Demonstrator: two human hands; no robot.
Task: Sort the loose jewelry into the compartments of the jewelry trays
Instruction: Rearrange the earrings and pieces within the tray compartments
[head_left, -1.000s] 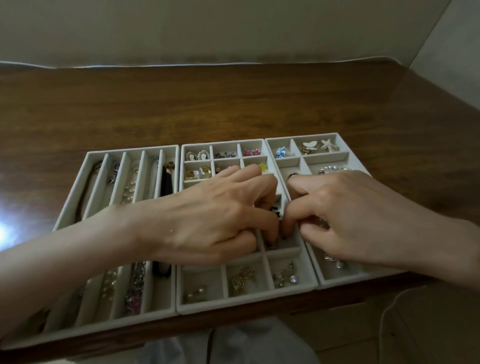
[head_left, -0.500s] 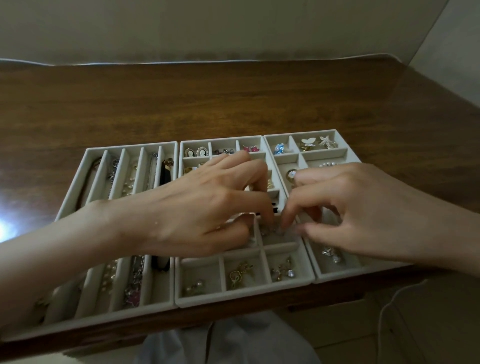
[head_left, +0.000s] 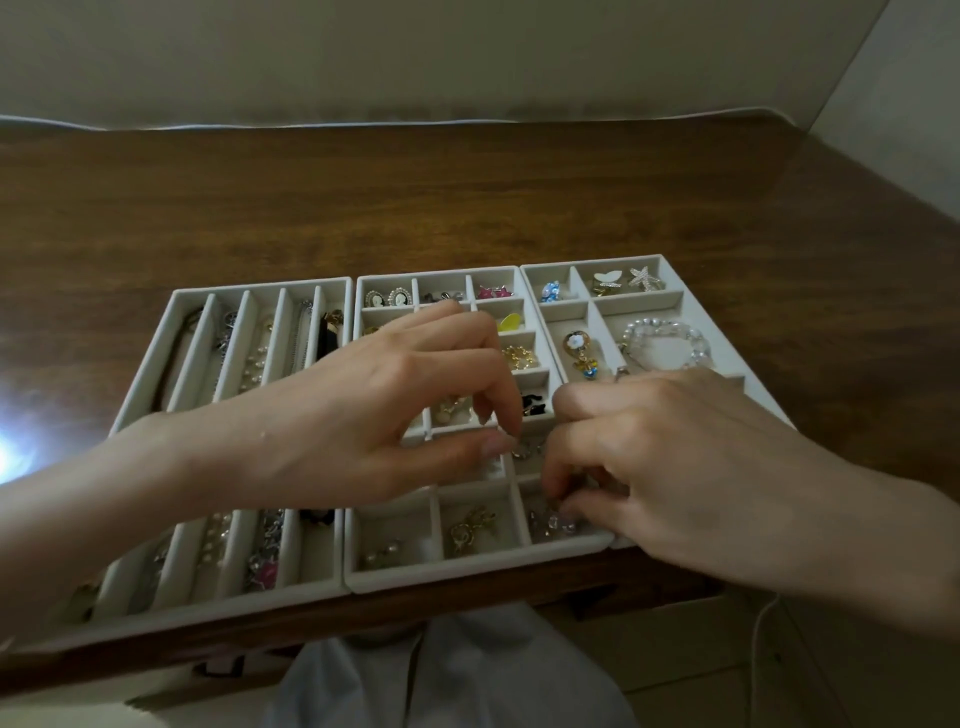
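— Any writing on the trays (head_left: 467, 579) round the fingers?
— Nothing readable: no label, brand or number on their walls.
— And the table (head_left: 467, 208) beyond?
— Bare wood grain, no sign or print.

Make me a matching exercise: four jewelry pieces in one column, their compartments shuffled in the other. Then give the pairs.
Pieces
1. pearl bracelet
2. cameo pair
3. black piece
4. blue piece

Places
A. middle tray, far left corner compartment
B. left tray, rightmost long slot
C. right tray, far left corner compartment
D. right tray, wide compartment on its right side

Pairs: 1-D, 2-A, 3-B, 4-C
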